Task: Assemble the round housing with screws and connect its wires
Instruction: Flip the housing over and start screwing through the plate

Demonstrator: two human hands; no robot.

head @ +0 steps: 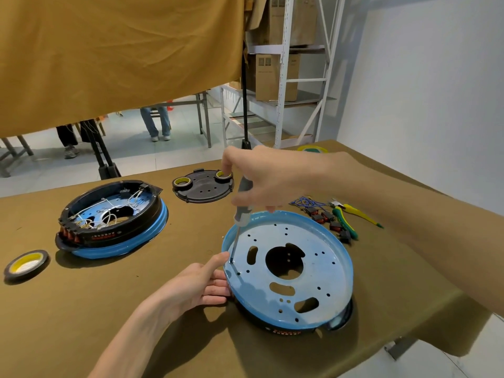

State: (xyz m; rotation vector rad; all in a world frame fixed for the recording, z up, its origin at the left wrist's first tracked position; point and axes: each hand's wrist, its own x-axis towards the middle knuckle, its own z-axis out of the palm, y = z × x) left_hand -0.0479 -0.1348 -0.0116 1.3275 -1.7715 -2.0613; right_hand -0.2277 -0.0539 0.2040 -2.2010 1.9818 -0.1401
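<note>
Round housing at 5 o'clock on the surface, tilted, blue plate up; likely rigid, light, prone to sliding. Left hand bracing rim at 9 o'clock, fingers beneath (best hold), right hand gripping screwdriver, tip in a hole.

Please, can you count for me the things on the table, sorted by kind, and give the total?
Round housings: 2, one under the hands, one with wires inside
Black cover plate: 1
Tape rolls: 4
Screwdriver: 1, held by the right hand
Pliers: 1
Bundle of wires with switches: 1
Total: 10
</note>
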